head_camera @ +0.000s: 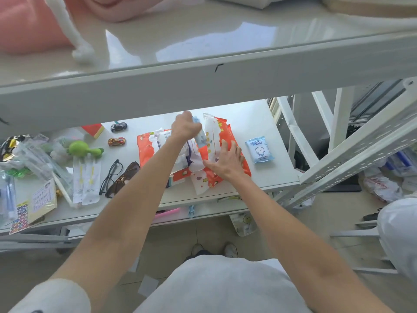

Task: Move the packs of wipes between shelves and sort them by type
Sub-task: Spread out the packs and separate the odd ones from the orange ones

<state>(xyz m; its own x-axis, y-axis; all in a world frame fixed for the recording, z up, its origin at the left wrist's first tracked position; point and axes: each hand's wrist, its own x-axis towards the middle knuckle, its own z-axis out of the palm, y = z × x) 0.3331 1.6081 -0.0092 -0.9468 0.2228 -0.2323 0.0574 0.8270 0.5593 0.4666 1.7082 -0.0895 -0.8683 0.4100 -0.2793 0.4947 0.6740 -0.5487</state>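
A heap of orange-and-white wipe packs [146,147] lies on the lower white shelf [255,123], mixed with white and purple packs. My left hand [185,128] is raised over the heap, closed on a small blue-and-white pack [199,137] that is mostly hidden by the fist. My right hand [226,161] lies flat with fingers spread on the orange packs at the heap's right side. A white pack [212,136] with orange dots stands upright between the two hands. One small light-blue pack [259,149] lies alone to the right of the heap.
The upper shelf's front edge [203,86] overhangs the work area. Left of the heap lie two toy cars [116,141], a green toy [82,150], black glasses [111,175], sunglasses [123,180], packaged toothbrushes and sticker sheets [21,216]. A slanted perforated rack beam [361,152] stands right.
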